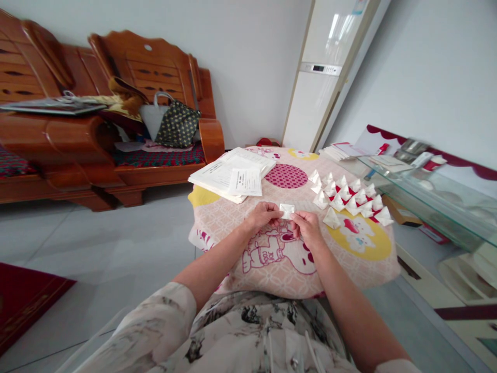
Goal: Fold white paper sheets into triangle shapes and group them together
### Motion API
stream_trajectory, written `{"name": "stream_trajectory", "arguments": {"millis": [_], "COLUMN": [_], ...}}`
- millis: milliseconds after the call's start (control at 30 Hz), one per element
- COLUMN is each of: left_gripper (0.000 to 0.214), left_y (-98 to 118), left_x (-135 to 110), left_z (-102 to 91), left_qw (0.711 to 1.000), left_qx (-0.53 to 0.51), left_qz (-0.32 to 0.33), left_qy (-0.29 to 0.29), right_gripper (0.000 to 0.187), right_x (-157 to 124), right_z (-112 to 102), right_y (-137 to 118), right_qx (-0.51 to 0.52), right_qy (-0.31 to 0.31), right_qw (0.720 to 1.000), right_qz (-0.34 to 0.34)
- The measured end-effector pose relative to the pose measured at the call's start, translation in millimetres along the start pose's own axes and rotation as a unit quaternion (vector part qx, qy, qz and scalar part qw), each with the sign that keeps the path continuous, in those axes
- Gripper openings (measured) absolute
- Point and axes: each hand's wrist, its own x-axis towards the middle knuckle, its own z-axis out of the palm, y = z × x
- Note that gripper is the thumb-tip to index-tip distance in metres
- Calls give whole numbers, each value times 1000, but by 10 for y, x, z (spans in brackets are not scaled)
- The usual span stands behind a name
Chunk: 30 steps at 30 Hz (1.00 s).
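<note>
Both my hands hold a small folded white paper piece (287,210) just above a table covered with a pink cartoon-print cloth (279,259). My left hand (264,215) pinches its left side with fingers closed. From the right, my right hand (308,226) pinches the other side. Several finished folded white-and-red paper shapes (349,199) lie in rows on the cloth to the right of my hands. A stack of white printed sheets (233,175) rests on the far left part of the table.
A carved wooden sofa (97,140) with a dotted handbag (177,124) stands at the left. A tall white floor air conditioner (324,72) stands in the corner. A glass-topped cabinet (427,191) with papers runs along the right. A red rug (23,300) lies on the floor.
</note>
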Motion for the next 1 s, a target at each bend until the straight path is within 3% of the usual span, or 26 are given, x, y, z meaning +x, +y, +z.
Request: {"name": "stream_trajectory", "arguments": {"millis": [367, 600, 867, 1000], "left_gripper": [26, 37, 36, 38], "left_y": [-61, 20, 13, -35], "left_x": [40, -14, -34, 19], "left_z": [-22, 33, 98, 87], "left_qw": [996, 998, 993, 998], "left_qx": [44, 54, 86, 30], "left_qz": [68, 3, -13, -16], "left_qy": [39, 8, 85, 61], "right_gripper": [37, 38, 35, 36], "right_x": [-9, -18, -35, -30], "right_z": [7, 33, 95, 82], "right_y": [-17, -15, -61, -36], "right_qx": [-10, -64, -92, -64], "right_qy": [-26, -36, -52, -55], "right_qw": [1000, 997, 994, 996], "right_qz": [-4, -23, -29, -24]}}
